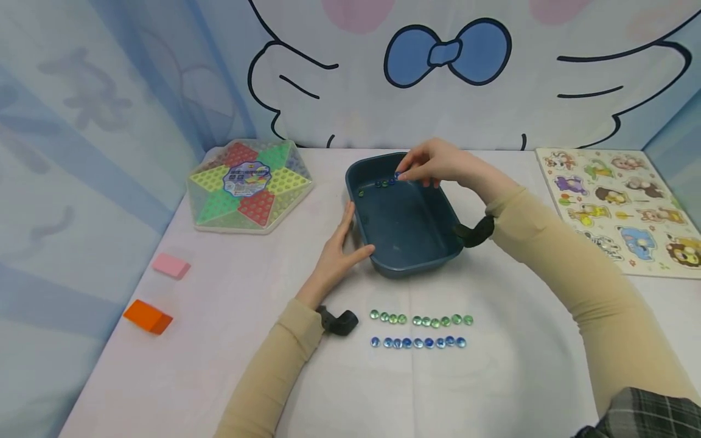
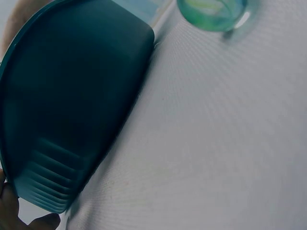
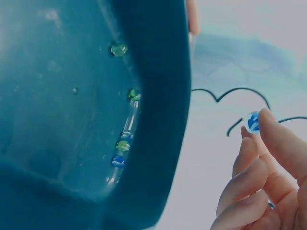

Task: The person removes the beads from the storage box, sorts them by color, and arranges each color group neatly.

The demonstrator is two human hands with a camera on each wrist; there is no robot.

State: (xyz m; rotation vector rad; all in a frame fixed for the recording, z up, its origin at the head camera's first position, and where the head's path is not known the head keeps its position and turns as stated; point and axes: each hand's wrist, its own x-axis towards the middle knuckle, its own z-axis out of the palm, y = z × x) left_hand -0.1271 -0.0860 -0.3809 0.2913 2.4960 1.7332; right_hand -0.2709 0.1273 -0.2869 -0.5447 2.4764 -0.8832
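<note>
The dark teal basin (image 1: 408,228) stands at the middle of the table. My left hand (image 1: 335,255) touches its outer left side with fingers spread, thumb at the near-left corner. Above the basin's far end, my right hand (image 1: 438,163) pinches a clear marble with blue swirls (image 3: 252,122) between thumb and index finger. A bit of blue shows lower between its curled fingers; I cannot tell what it is. Several marbles lie inside the basin along its far edge, among them a green marble (image 3: 118,49) and a blue marble (image 3: 118,160).
In front of the basin lie a row of green marbles (image 1: 435,322) and a row of blue marbles (image 1: 418,343). A hexagonal game box (image 1: 249,185) is at the back left, a pink block (image 1: 171,266) and an orange block (image 1: 148,317) nearer, an animal picture board (image 1: 624,210) at right.
</note>
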